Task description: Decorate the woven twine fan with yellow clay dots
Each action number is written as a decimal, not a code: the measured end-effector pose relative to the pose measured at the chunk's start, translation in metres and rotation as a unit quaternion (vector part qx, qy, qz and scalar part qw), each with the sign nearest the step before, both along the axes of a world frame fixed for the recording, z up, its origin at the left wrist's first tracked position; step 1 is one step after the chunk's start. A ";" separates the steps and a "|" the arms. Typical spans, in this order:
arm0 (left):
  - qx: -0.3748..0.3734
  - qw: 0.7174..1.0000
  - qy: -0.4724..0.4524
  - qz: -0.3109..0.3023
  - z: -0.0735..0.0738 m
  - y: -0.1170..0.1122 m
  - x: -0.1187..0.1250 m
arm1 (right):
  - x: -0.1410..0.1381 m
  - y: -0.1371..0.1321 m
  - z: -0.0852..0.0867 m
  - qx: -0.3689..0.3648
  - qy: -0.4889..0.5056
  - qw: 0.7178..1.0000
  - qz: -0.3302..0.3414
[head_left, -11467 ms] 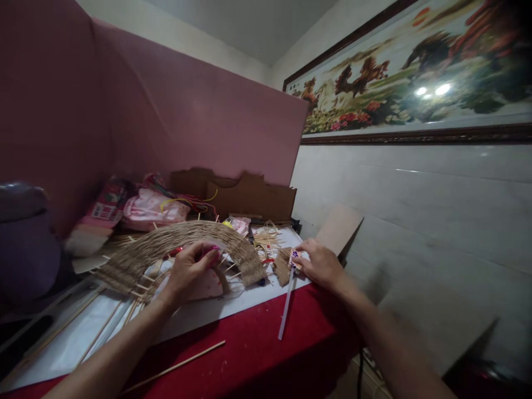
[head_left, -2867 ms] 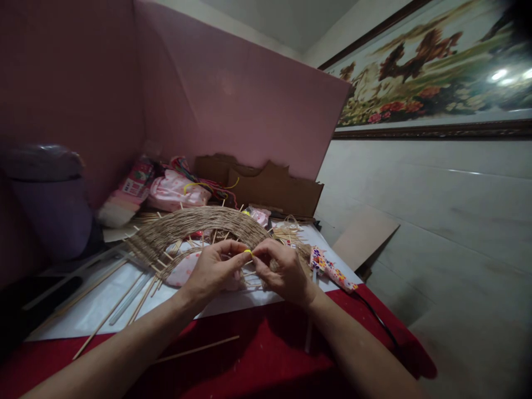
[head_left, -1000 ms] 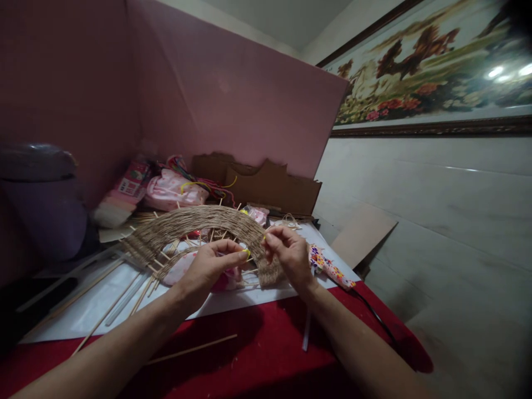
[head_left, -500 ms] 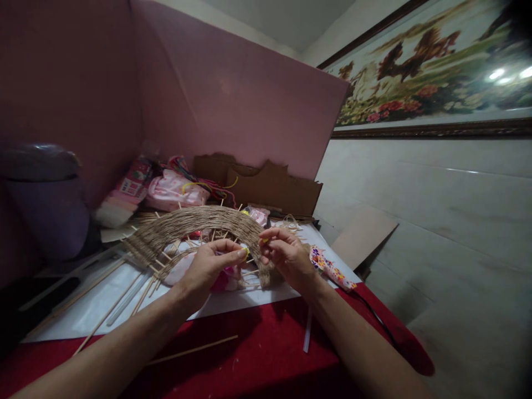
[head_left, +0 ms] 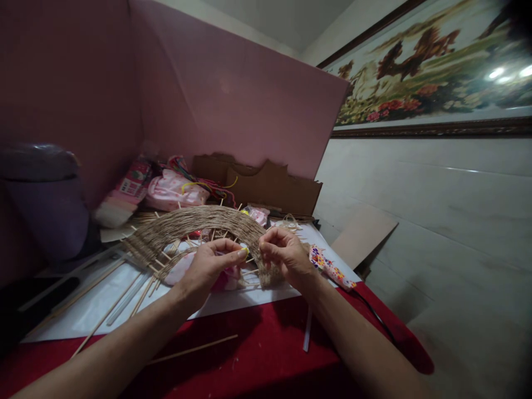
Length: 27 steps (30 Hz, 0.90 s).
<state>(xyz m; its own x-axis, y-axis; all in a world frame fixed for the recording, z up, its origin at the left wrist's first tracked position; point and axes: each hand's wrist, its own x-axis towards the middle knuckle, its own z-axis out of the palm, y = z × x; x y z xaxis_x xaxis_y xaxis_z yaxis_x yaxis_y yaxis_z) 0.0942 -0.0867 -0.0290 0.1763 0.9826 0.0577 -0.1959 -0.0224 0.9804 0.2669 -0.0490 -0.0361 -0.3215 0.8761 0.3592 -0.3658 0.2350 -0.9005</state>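
My left hand (head_left: 211, 263) is closed in a pinch on a small yellow piece (head_left: 245, 251), which pokes out past the thumb and index fingertips. A little to the right, my right hand (head_left: 286, 252) also pinches, fingertips pressed together; what they hold, if anything, is too small to make out. The hands are apart. Behind and below them lies an arched woven twine piece (head_left: 199, 219) with thin sticks poking out of its edges. A pink and white item (head_left: 226, 280) shows partly beneath my left hand.
White paper (head_left: 233, 303) covers part of the red cloth (head_left: 266, 343). Thin wooden sticks (head_left: 103, 316) and a clear glue stick (head_left: 307, 330) lie around. A flowered item (head_left: 330, 269) is at right. Torn cardboard (head_left: 270, 188), a pink bag (head_left: 177, 189) and a purple bin (head_left: 47, 205) stand behind.
My right fingers have curled closer together, and the yellow bit seen at their tips before is now out of sight. My left hand has stayed in place with its yellow piece.
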 end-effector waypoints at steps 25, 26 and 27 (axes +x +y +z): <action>-0.013 1.000 0.021 0.010 0.000 -0.001 0.001 | 0.004 -0.001 0.004 -0.070 0.051 0.995 0.057; -0.013 1.000 0.019 0.010 0.001 -0.001 0.001 | 0.004 -0.001 0.004 -0.073 0.055 0.994 0.064; -0.011 1.000 0.018 0.010 0.001 -0.001 0.001 | 0.004 -0.001 0.004 -0.075 0.057 0.993 0.069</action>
<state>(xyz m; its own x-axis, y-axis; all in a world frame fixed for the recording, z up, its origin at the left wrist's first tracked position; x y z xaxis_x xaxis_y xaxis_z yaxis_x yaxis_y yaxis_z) 0.0954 -0.0873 -0.0284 0.1589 0.9869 0.0293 -0.1609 -0.0034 0.9870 0.2709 -0.0503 -0.0322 -0.4070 0.8731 0.2685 -0.4869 0.0413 -0.8725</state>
